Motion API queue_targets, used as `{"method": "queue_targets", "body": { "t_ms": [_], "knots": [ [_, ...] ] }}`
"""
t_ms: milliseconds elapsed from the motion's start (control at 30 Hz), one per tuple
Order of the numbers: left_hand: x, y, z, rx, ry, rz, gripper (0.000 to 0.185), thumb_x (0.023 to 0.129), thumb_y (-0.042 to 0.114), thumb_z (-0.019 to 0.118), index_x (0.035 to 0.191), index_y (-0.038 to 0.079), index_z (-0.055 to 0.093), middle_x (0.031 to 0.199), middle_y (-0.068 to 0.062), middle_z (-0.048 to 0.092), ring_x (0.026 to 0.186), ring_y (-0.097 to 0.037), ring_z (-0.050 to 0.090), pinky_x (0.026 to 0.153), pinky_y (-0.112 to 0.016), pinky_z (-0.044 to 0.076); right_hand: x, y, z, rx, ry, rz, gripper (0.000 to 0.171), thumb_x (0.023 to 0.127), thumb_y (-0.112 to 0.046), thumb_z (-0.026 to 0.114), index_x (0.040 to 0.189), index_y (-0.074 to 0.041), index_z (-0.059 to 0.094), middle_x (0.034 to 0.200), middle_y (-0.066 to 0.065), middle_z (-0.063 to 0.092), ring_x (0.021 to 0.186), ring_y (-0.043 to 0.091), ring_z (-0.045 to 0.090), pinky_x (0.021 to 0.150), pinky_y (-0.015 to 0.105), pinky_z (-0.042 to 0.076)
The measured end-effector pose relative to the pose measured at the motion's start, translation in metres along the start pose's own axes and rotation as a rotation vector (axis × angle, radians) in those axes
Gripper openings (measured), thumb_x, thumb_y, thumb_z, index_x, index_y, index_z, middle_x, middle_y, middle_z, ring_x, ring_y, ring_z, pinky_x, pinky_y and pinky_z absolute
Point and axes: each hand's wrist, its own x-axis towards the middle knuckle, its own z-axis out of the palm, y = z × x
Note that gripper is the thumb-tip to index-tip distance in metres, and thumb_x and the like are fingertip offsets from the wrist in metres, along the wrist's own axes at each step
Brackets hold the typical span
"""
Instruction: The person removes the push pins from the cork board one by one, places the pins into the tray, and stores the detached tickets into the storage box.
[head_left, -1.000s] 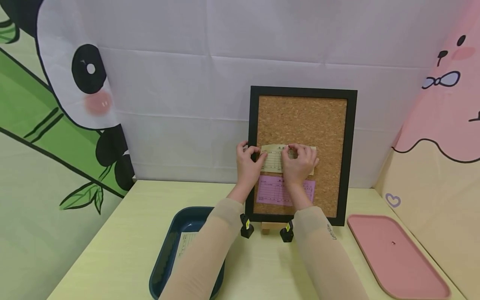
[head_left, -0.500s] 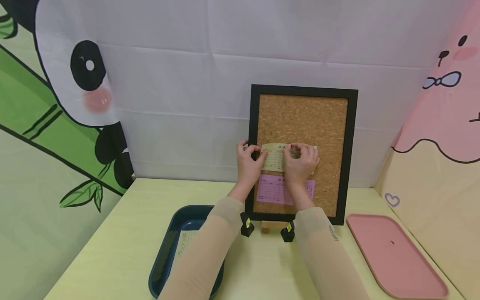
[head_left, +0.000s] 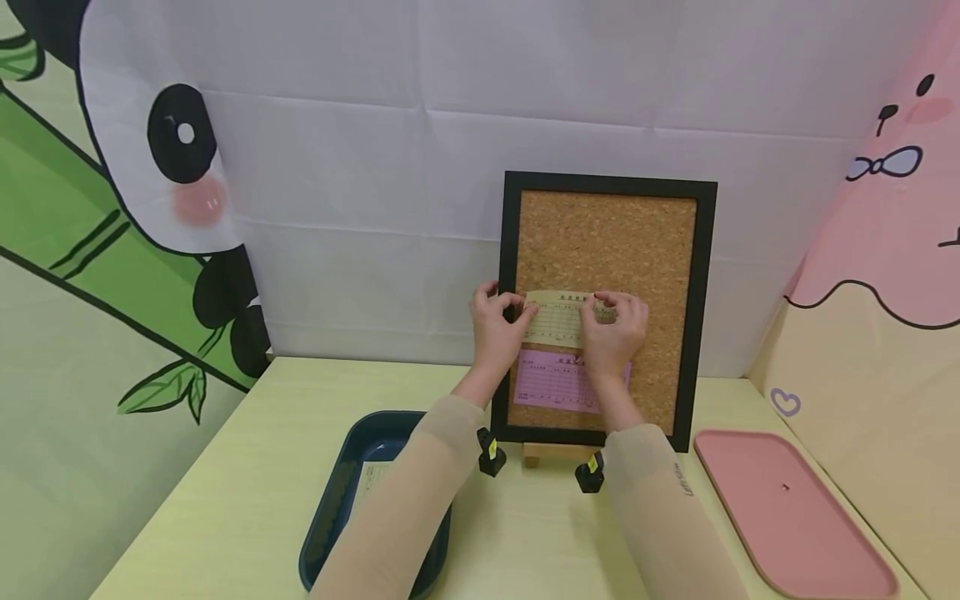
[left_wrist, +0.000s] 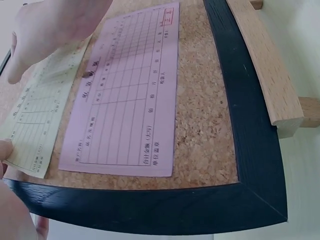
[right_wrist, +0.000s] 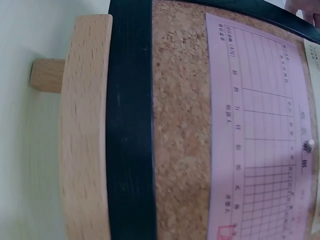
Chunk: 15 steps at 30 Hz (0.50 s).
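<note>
head view: yellow slip lay against the cork board, just above the purple slip. left hand had fingers curled round the board's left edge; right hand bent thumb and forefinger together at the yellow slip's top, could not tell whether grasping anything. blue tray stood left, pink tray right. left wrist view: left thumb touched the yellow slip's end. right wrist view: pin in the purple slip; wooden ledge below.
</note>
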Motion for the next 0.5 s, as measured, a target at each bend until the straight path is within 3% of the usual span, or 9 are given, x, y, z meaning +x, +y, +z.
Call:
{"method": "queue_targets", "body": {
  "t_ms": [200,367,500],
  "knots": [
    [-0.001,0.005,-0.004,0.005,0.058,-0.002,0.02,0.082,0.027,0.074,0.078,0.008,0.068,0.134,-0.014,0.041,0.122,-0.031,0.036,0.098,-0.045,0.036,0.009,-0.002,-0.006,0.017,-0.012,-0.042,0.007,0.079,-0.005,0.068,0.078,0.002,0.066,0.08,0.015,0.057,0.082,0.031,0.049,0.078,0.033,0.035],
    [0.0,0.008,-0.01,-0.015,0.095,-0.003,0.02,0.081,0.025,0.075,0.081,0.006,0.069,0.117,-0.012,0.047,0.109,-0.027,0.041,0.093,-0.041,0.039,0.019,-0.004,-0.014,0.034,-0.016,-0.097,0.007,0.079,-0.004,0.068,0.078,0.002,0.066,0.08,0.016,0.058,0.081,0.032,0.05,0.078,0.03,0.033],
    [0.0,0.008,-0.016,-0.043,0.078,-0.03,0.021,0.082,0.025,0.074,0.083,0.005,0.068,0.104,-0.01,0.049,0.097,-0.025,0.046,0.084,-0.038,0.043,0.027,-0.007,-0.022,0.039,-0.029,-0.123,0.008,0.079,-0.005,0.068,0.079,0.003,0.066,0.08,0.017,0.058,0.08,0.031,0.05,0.077,0.028,0.033]
  ]
}}
